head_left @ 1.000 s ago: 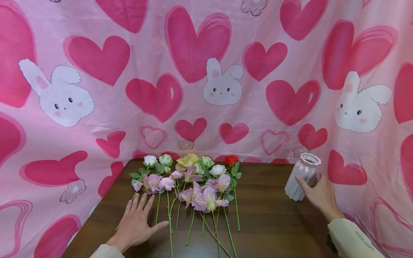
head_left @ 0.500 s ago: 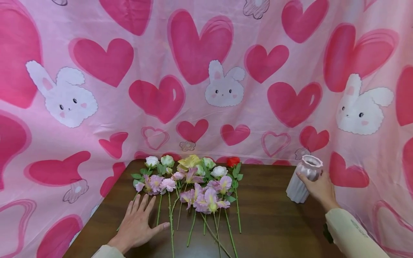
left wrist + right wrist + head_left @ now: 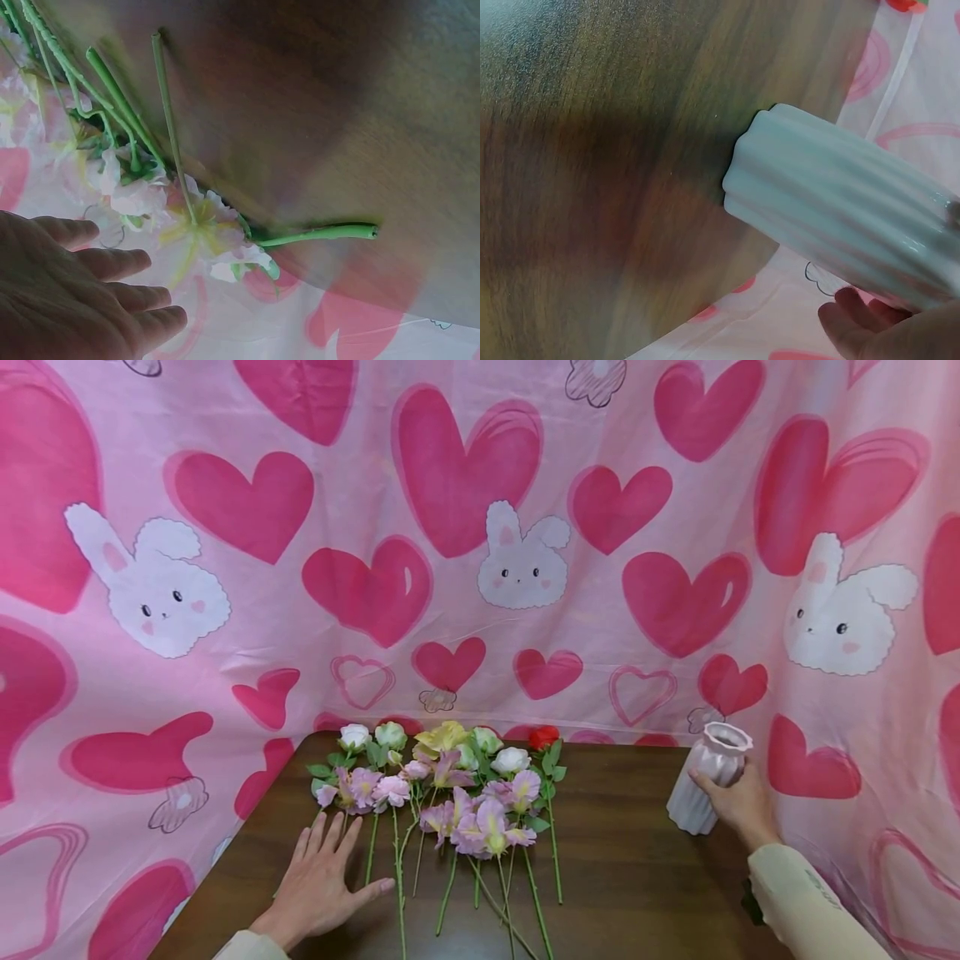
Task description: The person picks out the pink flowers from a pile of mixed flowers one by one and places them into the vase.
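Note:
At the table's right side stands a white fluted vase (image 3: 693, 789) with a scalloped rim. My right hand (image 3: 742, 806) grips its upper body, the thumb on the near side and the other fingers mostly hidden behind. The right wrist view shows the vase (image 3: 832, 195) with its base against the wood. Spread and straight, my left hand (image 3: 318, 881) is palm down at the table's left, holding nothing. Just beyond its fingertips lie artificial flowers: lilac-pink blooms (image 3: 491, 833), white roses (image 3: 512, 761), a yellow flower (image 3: 441, 737) and a red rose (image 3: 543, 737).
The brown wooden table (image 3: 622, 860) reaches back to a pink curtain (image 3: 600, 610) printed with hearts and rabbits. Green stems (image 3: 537, 902) point toward the front edge, some crossing. Wood surface lies between the flowers and the vase.
The whole head view has shifted slightly. My right forearm has swung a little to the left while the hand stays on the vase. Left hand and flowers stay in place.

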Demonstrator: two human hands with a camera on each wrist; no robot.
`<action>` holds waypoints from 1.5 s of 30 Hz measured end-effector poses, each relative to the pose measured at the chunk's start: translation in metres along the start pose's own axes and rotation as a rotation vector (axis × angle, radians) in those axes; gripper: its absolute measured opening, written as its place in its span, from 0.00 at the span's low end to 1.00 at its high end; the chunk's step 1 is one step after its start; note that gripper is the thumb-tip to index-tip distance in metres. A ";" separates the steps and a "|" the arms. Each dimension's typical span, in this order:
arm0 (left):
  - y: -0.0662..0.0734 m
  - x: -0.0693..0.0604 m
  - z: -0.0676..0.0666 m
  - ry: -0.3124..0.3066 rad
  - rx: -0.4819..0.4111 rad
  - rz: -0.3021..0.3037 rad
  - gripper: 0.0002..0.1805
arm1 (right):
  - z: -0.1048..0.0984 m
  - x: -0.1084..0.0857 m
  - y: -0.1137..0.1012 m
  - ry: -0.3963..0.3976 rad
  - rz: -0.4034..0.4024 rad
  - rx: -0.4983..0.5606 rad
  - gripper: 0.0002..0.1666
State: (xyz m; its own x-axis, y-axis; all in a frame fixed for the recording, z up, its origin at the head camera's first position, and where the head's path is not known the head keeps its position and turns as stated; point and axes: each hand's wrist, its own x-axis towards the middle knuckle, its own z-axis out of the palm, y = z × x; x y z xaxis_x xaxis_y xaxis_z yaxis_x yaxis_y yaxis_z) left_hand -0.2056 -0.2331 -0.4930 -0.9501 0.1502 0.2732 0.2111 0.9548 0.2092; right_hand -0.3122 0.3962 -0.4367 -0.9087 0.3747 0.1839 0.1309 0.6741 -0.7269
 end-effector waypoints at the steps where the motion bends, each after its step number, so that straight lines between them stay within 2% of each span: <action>1: 0.000 0.000 0.000 0.000 -0.001 0.001 0.62 | 0.000 0.000 0.000 0.000 0.004 0.000 0.59; 5: 0.000 0.001 0.001 0.001 -0.007 -0.001 0.62 | 0.000 0.001 0.001 -0.016 0.009 0.005 0.59; 16: 0.000 0.004 0.004 -0.017 -0.018 -0.001 0.62 | 0.002 -0.002 0.002 -0.035 -0.052 0.004 0.54; 23: 0.002 0.003 0.002 -0.046 -0.026 -0.010 0.62 | 0.005 -0.008 -0.003 -0.064 0.016 -0.013 0.60; 30: 0.002 0.003 0.003 -0.046 -0.035 -0.009 0.62 | 0.012 -0.015 -0.007 -0.010 -0.037 -0.046 0.57; 35: 0.002 0.003 0.006 -0.043 -0.038 -0.009 0.62 | 0.017 -0.021 -0.011 -0.030 -0.006 -0.062 0.62; 45: 0.002 0.003 0.007 -0.052 -0.026 -0.017 0.63 | 0.026 -0.032 -0.021 -0.023 -0.048 -0.076 0.64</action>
State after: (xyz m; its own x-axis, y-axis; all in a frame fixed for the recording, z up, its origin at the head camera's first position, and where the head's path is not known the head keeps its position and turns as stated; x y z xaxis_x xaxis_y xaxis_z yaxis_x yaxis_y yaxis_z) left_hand -0.2101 -0.2284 -0.4984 -0.9641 0.1480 0.2204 0.2003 0.9504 0.2378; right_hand -0.2962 0.3535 -0.4444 -0.9233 0.3271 0.2015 0.1161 0.7375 -0.6653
